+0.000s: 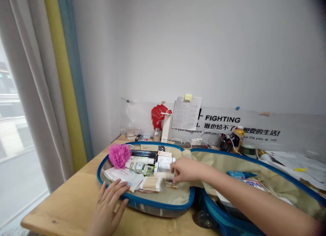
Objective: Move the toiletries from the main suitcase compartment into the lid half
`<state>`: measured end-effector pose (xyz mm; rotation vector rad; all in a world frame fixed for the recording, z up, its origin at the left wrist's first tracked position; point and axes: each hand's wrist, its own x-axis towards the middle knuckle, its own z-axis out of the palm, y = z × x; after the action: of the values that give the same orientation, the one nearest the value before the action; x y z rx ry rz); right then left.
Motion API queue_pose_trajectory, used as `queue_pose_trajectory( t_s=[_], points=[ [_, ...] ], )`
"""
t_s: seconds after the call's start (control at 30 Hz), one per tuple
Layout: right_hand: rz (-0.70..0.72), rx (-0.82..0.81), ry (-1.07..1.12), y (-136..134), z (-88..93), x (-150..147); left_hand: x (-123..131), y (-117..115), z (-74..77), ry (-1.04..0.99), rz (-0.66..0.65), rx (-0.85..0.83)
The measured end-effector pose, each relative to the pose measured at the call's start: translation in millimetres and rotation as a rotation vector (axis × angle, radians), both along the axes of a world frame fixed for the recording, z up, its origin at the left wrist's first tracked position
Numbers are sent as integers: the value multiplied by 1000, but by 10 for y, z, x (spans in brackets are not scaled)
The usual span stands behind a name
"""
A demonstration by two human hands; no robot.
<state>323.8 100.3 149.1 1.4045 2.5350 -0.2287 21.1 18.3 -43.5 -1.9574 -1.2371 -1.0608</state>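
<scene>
An open suitcase with a blue rim (pixel 155 204) lies on the wooden table. My left hand (pixel 110 199) is open, its spread fingertips resting at the near left rim beside a white packet (pixel 124 176). My right hand (pixel 187 169) reaches into the left half with its fingers curled down; what they hold, if anything, is hidden. Just below those fingers lies a small clear packet (pixel 169 183). Close by are white tubes (pixel 163 165), a green bottle (pixel 141 168), a pack of cotton swabs (pixel 150 184) and a pink bath puff (pixel 119 156).
The suitcase's right half holds a blue item (pixel 238 175) and a box, partly hidden by my right forearm. Behind stand a yellow-labelled bottle (pixel 237 138), a glass jar (pixel 157 134) and white cables. Papers (pixel 297 166) lie at right. Curtains (pixel 28 76) hang at left.
</scene>
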Motion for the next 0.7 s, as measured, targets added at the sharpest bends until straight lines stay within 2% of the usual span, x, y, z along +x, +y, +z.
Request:
queue_pose_trajectory(
  t_s=[0.17, 0.27, 0.33, 0.47, 0.6, 0.7],
  points=[
    [-206, 83, 141, 146, 437, 698, -13, 1, -17, -1, -8, -8],
    [-335, 52, 139, 182, 490, 1214, -2, -2, -3, 5, -10, -4],
    [-394, 3, 119, 160, 408, 1522, 7, -3, 5, 8, -7, 2],
    [-479, -94, 63, -6, 87, 1941, 6, 3, -1, 5, -7, 1],
    [-540, -82, 36, -243, -236, 2098, -3, 5, -16, 4, 0, -8],
    [-569, -9, 59, -357, -391, 2111, -3, 0, -9, 1, -5, -3]
  ],
)
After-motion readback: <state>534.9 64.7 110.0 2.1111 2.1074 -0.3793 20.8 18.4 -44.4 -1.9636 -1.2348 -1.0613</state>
